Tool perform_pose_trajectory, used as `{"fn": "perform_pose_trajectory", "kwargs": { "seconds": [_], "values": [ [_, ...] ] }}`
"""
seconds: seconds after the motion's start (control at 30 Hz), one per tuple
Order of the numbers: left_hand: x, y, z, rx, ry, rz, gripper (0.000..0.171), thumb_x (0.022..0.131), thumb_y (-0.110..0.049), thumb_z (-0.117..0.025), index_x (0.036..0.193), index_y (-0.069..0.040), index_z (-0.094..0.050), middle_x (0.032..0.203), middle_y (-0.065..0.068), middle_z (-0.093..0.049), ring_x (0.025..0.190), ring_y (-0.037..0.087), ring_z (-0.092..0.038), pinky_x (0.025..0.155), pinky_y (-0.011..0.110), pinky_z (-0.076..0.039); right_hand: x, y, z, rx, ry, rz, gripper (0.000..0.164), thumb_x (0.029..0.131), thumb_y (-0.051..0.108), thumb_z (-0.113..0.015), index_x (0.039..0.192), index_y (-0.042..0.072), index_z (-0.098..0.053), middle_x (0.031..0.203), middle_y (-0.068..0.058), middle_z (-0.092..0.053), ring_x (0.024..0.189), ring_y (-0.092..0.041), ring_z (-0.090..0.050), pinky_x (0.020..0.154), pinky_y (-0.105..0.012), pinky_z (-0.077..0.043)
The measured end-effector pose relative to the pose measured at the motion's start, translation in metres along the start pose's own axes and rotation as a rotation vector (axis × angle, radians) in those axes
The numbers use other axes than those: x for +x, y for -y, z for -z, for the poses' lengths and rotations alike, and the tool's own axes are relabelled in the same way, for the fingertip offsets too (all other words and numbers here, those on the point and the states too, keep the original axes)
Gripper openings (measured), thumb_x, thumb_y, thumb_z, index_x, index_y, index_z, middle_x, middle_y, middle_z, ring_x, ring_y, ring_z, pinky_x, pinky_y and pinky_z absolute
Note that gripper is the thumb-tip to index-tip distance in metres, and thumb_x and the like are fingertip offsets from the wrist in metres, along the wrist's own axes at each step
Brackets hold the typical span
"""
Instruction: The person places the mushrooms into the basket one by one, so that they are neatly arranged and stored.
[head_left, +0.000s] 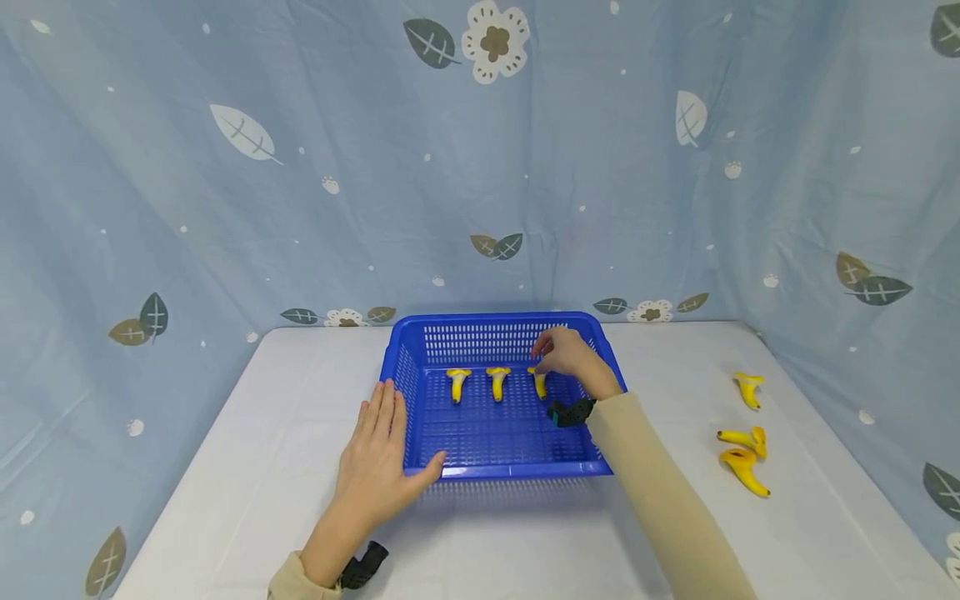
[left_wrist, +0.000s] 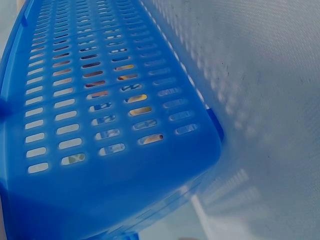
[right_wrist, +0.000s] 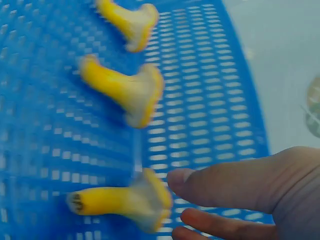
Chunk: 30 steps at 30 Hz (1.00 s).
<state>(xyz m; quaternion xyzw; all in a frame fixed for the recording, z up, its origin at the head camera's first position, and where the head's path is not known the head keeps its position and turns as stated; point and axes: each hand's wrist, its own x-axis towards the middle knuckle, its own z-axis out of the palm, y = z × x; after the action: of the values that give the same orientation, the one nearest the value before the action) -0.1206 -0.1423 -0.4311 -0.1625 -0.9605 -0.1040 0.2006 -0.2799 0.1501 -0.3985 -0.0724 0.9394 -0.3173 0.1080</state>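
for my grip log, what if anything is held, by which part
Nothing appears held: the right hand is beside a mushroom's cap, the left hand open at the basket.

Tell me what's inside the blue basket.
Three yellow mushrooms in a row, the right hand by the rightmost. That hand and its sleeve hide part of the basket at right.
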Motion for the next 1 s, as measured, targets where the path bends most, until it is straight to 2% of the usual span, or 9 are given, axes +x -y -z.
{"fn": "perform_pose_trajectory", "kwargs": {
  "seconds": [0.23,0.57,0.8,1.0],
  "values": [
    [0.001,-0.002,-0.001,0.005,0.013,0.004,0.1,0.08,-0.066,-0.051,0.14,0.012,-0.031,0.151,0.026,-0.018,0.141,0.037,-0.015,0.114,0.047,-0.017,-0.002,-0.006,0.012,0.043,-0.111,0.089,0.027,0.079,0.011,-0.072,0.104,0.001,-0.066,0.103,-0.014,-0.064,0.097,-0.029,-0.059,0.081,-0.042,-0.051],
    [0.002,-0.001,-0.002,0.006,0.009,-0.004,0.099,0.08,-0.065,-0.051,0.14,0.012,-0.032,0.151,0.026,-0.019,0.141,0.037,-0.016,0.114,0.046,-0.016,-0.016,-0.007,0.029,0.175,-0.24,0.196,0.026,0.084,0.012,-0.069,0.107,0.0,-0.066,0.108,-0.017,-0.064,0.099,-0.03,-0.06,0.086,-0.045,-0.05],
    [0.001,-0.001,-0.001,0.003,0.0,0.002,0.099,0.079,-0.064,-0.053,0.139,0.012,-0.033,0.151,0.026,-0.021,0.141,0.037,-0.017,0.113,0.049,-0.019,-0.035,-0.006,0.044,0.294,-0.344,0.271,0.022,0.083,0.011,-0.07,0.103,0.002,-0.067,0.108,-0.02,-0.064,0.101,-0.034,-0.06,0.089,-0.046,-0.048],
    [0.001,0.0,0.0,0.008,-0.016,-0.005,0.099,0.079,-0.064,-0.053,0.138,0.013,-0.034,0.15,0.027,-0.022,0.14,0.038,-0.018,0.112,0.048,-0.021,-0.058,-0.012,0.052,0.322,-0.47,0.322,0.02,0.086,0.013,-0.068,0.102,0.001,-0.067,0.103,-0.017,-0.065,0.1,-0.03,-0.06,0.091,-0.044,-0.049]
  ]
}}
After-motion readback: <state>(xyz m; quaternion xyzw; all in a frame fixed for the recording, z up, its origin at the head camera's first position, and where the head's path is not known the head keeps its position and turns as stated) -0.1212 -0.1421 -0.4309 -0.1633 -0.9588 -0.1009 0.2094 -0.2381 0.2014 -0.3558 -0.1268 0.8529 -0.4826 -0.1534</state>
